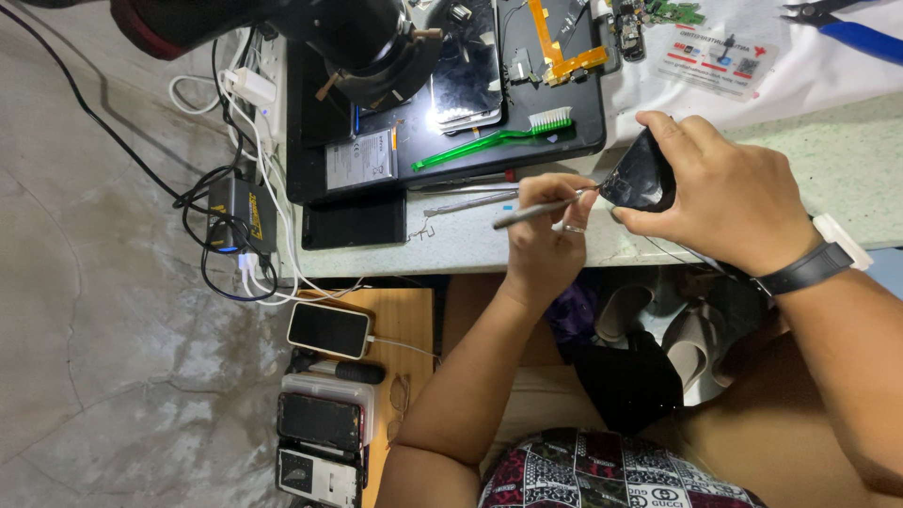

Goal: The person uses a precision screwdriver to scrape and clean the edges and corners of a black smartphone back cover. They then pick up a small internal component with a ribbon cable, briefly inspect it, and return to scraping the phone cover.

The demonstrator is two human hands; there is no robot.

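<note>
Gripping a thin metal tool (536, 212) in the left hand (541, 240), tip at the black phone (640, 174) clasped by the right hand (729, 193), above the workbench (828, 132).

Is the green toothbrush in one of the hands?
No, the green toothbrush lies on the black mat, while the left hand holds a thin metal tool.

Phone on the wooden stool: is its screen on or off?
Off: the phone lies face up with a dark, blank screen, though a white cable runs into its end.
</note>
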